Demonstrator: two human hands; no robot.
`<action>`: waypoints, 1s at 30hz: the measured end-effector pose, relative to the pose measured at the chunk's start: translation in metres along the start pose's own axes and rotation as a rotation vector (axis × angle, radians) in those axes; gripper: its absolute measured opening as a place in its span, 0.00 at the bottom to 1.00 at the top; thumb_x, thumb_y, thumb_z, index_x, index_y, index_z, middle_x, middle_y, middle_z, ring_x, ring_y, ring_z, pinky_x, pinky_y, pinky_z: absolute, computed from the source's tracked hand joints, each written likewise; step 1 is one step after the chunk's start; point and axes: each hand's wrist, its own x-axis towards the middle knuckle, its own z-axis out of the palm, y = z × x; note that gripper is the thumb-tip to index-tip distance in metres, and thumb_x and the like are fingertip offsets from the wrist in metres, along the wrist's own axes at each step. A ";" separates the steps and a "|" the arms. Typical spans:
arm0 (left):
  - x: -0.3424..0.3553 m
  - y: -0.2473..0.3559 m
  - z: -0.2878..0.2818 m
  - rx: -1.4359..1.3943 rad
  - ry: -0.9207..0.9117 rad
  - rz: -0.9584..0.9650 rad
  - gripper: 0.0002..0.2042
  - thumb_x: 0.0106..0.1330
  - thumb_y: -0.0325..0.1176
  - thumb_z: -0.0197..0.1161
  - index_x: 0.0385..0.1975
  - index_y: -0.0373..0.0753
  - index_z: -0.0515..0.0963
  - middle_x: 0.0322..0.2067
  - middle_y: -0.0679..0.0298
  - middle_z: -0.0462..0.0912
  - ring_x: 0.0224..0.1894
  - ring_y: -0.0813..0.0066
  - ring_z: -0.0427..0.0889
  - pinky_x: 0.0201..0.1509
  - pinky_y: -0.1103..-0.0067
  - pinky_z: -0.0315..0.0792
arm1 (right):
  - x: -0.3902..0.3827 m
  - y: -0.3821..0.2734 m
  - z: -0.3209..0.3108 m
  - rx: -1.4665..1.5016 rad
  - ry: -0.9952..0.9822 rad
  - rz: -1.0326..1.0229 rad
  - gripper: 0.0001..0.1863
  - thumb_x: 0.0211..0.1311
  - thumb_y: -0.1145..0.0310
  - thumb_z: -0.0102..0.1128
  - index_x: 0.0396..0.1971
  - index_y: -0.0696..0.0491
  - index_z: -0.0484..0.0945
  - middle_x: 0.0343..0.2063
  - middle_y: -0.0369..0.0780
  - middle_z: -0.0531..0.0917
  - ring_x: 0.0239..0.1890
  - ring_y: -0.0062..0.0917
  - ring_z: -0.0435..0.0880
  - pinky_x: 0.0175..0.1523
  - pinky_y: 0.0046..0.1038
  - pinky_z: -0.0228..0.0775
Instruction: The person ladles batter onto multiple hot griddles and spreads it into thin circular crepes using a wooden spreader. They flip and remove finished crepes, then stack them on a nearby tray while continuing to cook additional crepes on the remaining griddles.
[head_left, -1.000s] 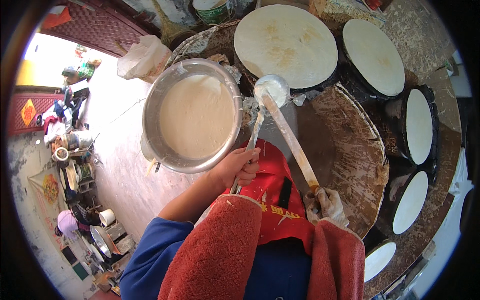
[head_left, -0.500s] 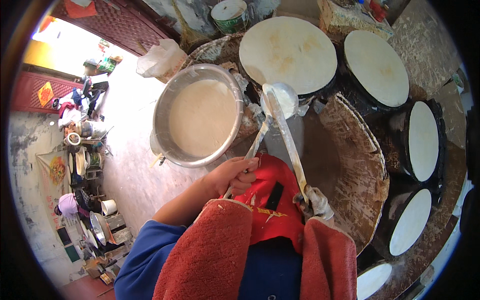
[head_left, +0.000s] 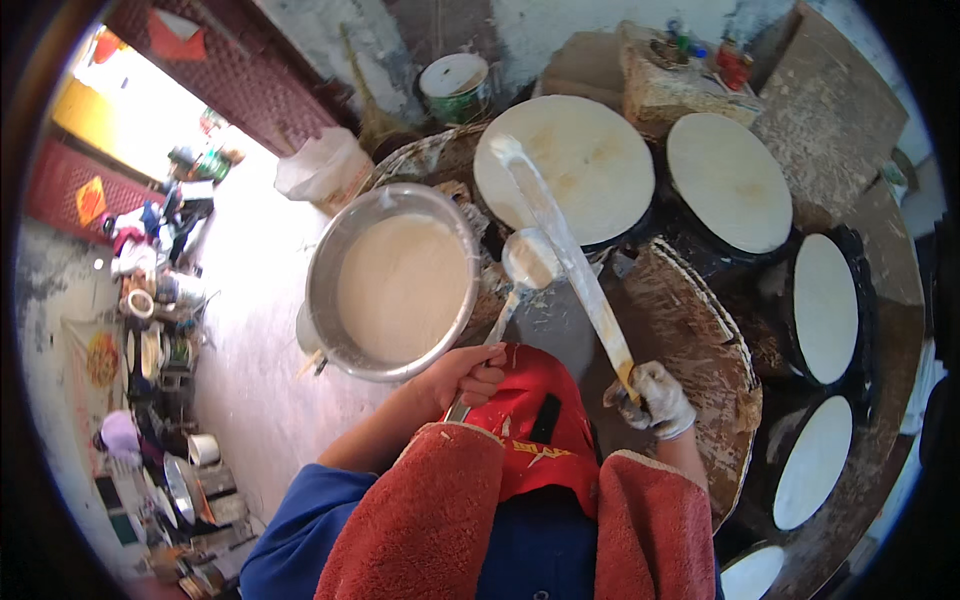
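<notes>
My left hand (head_left: 468,380) is closed around the handle of a metal ladle (head_left: 530,258), whose bowl is coated with pale batter. My right hand (head_left: 655,400), in a whitish glove, grips a long flat spatula (head_left: 575,265) by its yellowish end. The spatula's batter-smeared blade slants away over a large round flatbread (head_left: 590,165) on a dark griddle; whether it touches cannot be told. Left of the ladle stands a grey basin (head_left: 312,285) of pale batter (head_left: 405,285).
More griddles with pale rounds, including a flatbread (head_left: 730,180), curve along the right. A crusted curved rim (head_left: 715,310) lies between them and me. A white bag (head_left: 325,168) and a green bucket (head_left: 455,85) stand behind the basin. Clutter lines the left wall.
The spatula's tip has moved away from the ladle and now reaches over the large flatbread. My right hand has shifted farther out and right. The whole view has tilted slightly upward.
</notes>
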 end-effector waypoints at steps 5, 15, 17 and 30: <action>0.001 0.002 -0.025 -0.090 -0.034 -0.014 0.13 0.70 0.42 0.42 0.21 0.49 0.61 0.10 0.79 0.50 0.08 0.89 0.48 0.08 0.87 0.43 | -0.042 -0.122 -0.021 -0.584 0.410 -0.121 0.14 0.55 0.60 0.49 0.24 0.54 0.79 0.15 0.36 0.76 0.12 0.14 0.67 0.15 0.17 0.55; -0.004 0.013 -0.009 -0.099 0.002 0.046 0.13 0.69 0.42 0.44 0.22 0.47 0.60 0.09 0.78 0.51 0.07 0.89 0.47 0.07 0.87 0.44 | -0.123 -0.085 -0.210 -1.011 1.804 -0.068 0.22 0.61 0.55 0.44 0.31 0.61 0.76 0.19 0.48 0.78 0.25 0.41 0.77 0.31 0.38 0.66; -0.005 0.019 -0.024 -0.197 -0.061 0.043 0.13 0.69 0.42 0.43 0.22 0.46 0.60 0.09 0.78 0.52 0.06 0.89 0.48 0.07 0.87 0.45 | -0.083 -0.074 -0.180 -0.765 1.641 -0.097 0.22 0.62 0.53 0.44 0.28 0.59 0.76 0.18 0.45 0.76 0.23 0.36 0.76 0.29 0.35 0.65; -0.133 0.036 -0.046 0.273 0.241 0.686 0.14 0.69 0.41 0.43 0.22 0.44 0.56 0.07 0.76 0.48 0.05 0.89 0.46 0.05 0.86 0.40 | 0.173 -0.002 0.039 -1.152 0.706 -0.159 0.22 0.49 0.56 0.64 0.37 0.58 0.73 0.33 0.50 0.79 0.38 0.44 0.78 0.42 0.36 0.70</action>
